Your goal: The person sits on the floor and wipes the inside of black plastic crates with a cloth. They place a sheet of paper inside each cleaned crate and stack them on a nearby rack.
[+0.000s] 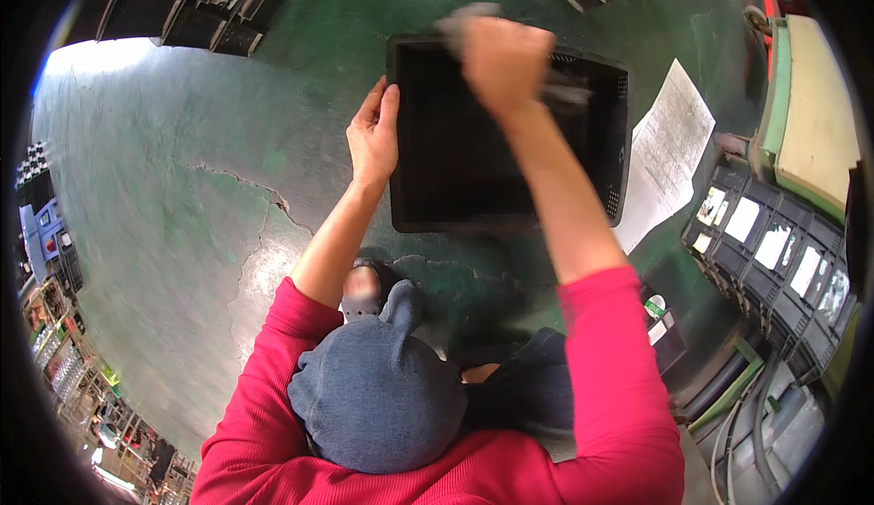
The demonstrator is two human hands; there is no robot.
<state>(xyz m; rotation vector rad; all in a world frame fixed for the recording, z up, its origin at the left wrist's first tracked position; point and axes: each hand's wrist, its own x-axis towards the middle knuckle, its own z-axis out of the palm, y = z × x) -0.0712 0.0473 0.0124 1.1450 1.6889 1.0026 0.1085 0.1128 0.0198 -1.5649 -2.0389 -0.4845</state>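
A black plastic crate (510, 227) with perforated end walls lies on the green floor in front of me. My left hand (373, 136) grips its left rim, thumb and fingers closed on the edge. Over the crate's far part is my right hand (510, 59), smeared by motion and closed round a blurred grey cloth-like thing (469, 18). Part of that thing shows on the far left side of the fist and part to its right. My right forearm hides some of the crate's inside.
A printed white sheet (669, 145) lies right of the crate. Farther right stand black crates with white labels (774, 245) and a cream panel (819, 113). Dark crates (200, 0) are at far left. Near me are a sandalled foot (361, 291) and a rounded blue cloth-covered form (378, 400). Cracks (246, 182) mark the floor.
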